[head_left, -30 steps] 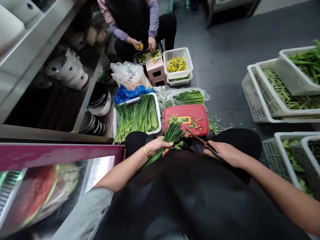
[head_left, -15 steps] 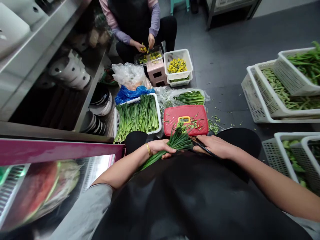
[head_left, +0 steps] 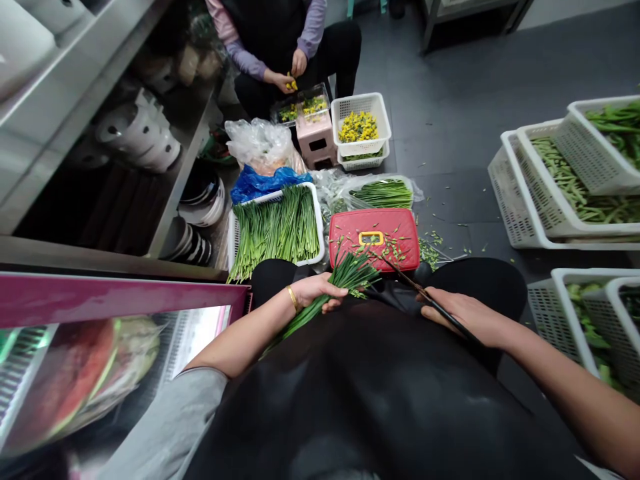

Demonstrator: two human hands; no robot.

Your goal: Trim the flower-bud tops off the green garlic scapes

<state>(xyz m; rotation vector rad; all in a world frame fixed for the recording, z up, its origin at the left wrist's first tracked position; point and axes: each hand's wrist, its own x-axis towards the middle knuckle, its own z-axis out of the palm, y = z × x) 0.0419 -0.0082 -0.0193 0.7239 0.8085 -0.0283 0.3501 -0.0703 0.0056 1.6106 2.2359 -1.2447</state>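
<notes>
My left hand (head_left: 320,295) is closed around a bunch of green flowering chives (head_left: 350,273), whose stems run back past my wrist toward my lap. The bud ends point toward a red plastic lid (head_left: 345,233) with a yellow-rimmed handle and loose chive buds on it. In my right hand (head_left: 453,312) is a long, thin knife (head_left: 420,291) with a dark handle, its tip over the lid's near edge, apart from the bunch. Beyond my left hand stands a white basket (head_left: 320,223) filled with chives.
A co-worker (head_left: 280,40) sits opposite, handling yellow flowers near a white flower basket (head_left: 386,123). Bagged chives (head_left: 385,193) lie behind the lid. Stacked vegetable baskets (head_left: 515,193) stand at right. A steel shelf (head_left: 165,227) and pink-framed cabinet (head_left: 120,300) border the left.
My right hand and the knife have drawn back to the right, away from the chives. The bunch is still in my left hand, its top now lower and tilted more to the right.
</notes>
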